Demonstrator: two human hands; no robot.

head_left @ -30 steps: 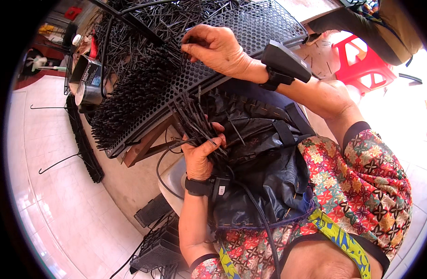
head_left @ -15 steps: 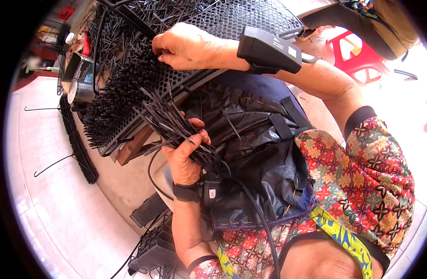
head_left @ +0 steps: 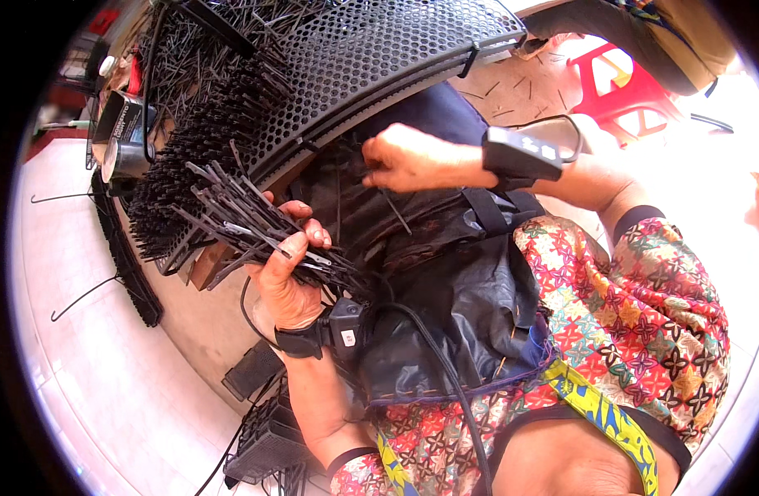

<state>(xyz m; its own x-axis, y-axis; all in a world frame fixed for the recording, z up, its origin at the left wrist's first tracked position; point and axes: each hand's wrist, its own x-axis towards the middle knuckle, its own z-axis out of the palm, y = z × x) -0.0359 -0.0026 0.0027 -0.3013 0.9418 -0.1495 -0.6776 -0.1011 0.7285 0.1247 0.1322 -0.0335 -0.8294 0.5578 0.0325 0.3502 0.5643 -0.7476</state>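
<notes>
Drawn back from the perforated panel (head_left: pixel 355 74), the right hand (head_left: pixel 408 159) is over the dark apron (head_left: pixel 479 314), fingers curled, contents unclear, while the left hand (head_left: pixel 287 285) wraps its fingers round fanned black strips (head_left: pixel 239 221) near the panel, which could spill if that grip loosens.

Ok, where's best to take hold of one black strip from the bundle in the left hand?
Likely by a free tip, the right hand coming from above in the picture: the bundle splays at its upper-left end, beyond the left hand wrapped around it lower down.
</notes>
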